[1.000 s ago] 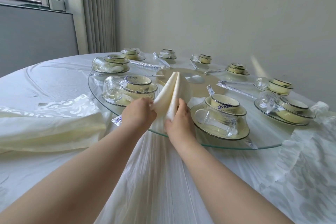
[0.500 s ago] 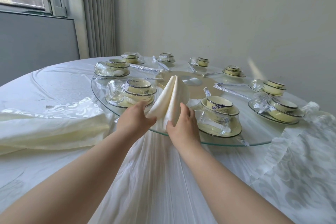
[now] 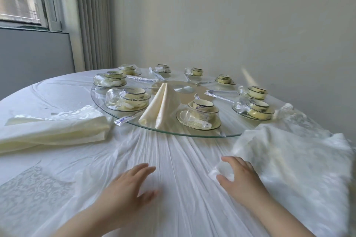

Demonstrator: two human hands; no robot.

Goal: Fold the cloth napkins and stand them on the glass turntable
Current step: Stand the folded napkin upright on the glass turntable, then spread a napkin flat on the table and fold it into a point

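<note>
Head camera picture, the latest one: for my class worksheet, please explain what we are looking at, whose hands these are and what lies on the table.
No machine: the camera sits on a person's head and looks down at their own bare hands. One folded napkin stands on the glass turntable, among wrapped cup-and-saucer sets. The left hand is open and holds nothing. The right hand has its fingers at the corner of a white cloth; whether it grips it is unclear.
</note>
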